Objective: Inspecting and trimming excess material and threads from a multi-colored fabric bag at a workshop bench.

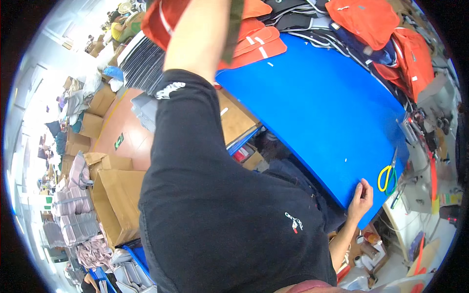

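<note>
My left arm reaches up to the top edge of the view, and its hand lies beyond the frame. Beside that forearm are orange fabric and a dark green strip; whether the hand holds them is hidden. My right hand rests on the near right edge of the blue table, fingers loosely bent, nothing visible in them. Just right of it lie scissors with one yellow and one green handle loop.
Orange fabric pieces and orange bags are heaped along the far side with dark, pale-edged pieces. A machine stands at the right. Open cardboard boxes and stacked bundles occupy the left.
</note>
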`<state>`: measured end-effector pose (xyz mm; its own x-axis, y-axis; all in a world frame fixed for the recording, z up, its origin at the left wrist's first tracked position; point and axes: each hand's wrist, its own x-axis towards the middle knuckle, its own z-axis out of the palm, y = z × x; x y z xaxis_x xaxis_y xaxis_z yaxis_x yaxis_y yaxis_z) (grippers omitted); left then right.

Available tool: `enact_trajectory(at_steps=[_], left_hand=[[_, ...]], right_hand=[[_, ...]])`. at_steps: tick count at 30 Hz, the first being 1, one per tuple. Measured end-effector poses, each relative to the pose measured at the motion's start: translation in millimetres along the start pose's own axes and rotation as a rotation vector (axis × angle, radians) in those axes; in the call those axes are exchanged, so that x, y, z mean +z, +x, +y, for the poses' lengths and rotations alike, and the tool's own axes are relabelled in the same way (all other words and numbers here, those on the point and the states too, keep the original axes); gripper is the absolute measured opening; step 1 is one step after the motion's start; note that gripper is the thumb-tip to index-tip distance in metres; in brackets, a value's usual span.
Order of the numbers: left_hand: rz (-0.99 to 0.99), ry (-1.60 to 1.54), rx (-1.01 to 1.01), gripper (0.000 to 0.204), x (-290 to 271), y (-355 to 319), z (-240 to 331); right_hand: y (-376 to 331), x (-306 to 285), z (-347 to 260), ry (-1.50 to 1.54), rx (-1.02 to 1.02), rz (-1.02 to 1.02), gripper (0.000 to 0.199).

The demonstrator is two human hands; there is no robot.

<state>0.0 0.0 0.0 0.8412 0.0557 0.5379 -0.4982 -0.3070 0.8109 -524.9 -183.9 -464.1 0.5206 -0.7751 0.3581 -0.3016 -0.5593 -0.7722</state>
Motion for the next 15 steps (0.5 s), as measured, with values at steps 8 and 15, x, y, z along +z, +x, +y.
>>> enact_trajectory(at_steps=[8,15], left_hand=[[-0.343,-0.408,1.146,0.013,119,-350,-87],[-1.312,-0.383,0.576,0.012,59,-534,-166]], right_hand=[[-11,4,-5,0.138,0.153,0.042,0.024],[-5,0,-19,0.318,0.212,0.052,0.034]])
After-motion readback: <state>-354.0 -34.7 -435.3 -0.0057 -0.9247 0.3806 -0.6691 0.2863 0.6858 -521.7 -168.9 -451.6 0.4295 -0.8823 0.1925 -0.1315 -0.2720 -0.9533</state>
